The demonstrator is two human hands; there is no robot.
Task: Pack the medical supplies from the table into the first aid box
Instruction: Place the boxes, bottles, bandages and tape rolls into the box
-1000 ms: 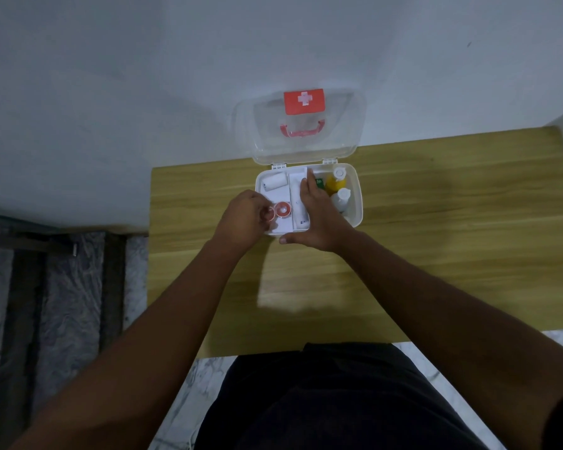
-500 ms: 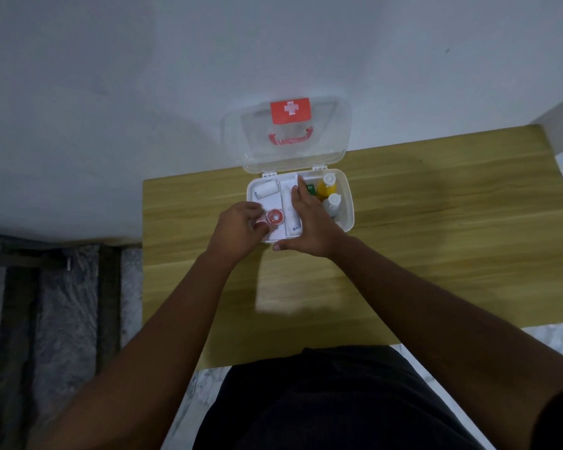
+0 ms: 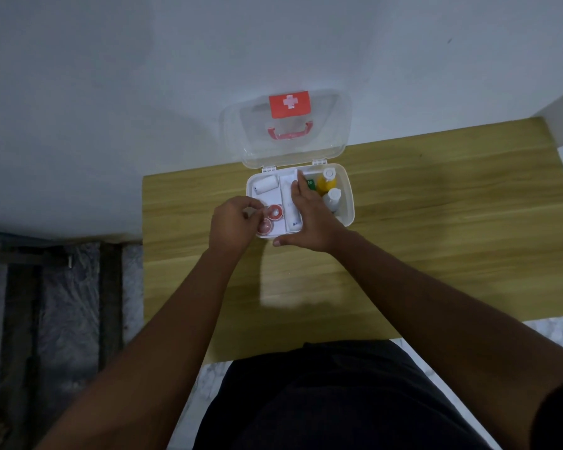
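Box (image 3: pixel 347 203) sits open at the table's (image 3: pixel 436 222) far edge, lid (image 3: pixel 325 138) up, and it's nearly full: gauze roll (image 3: pixel 266 185), yellow bottle (image 3: pixel 325 184), white bottle (image 3: pixel 332 198), two red tape rolls (image 3: pixel 274 212). Your left hand (image 3: pixel 233 224) pinches at the nearer tape roll; your right hand (image 3: pixel 309 216) lies flat, fingers together, over the middle. No supplies show loose on the table, so closing looks next.
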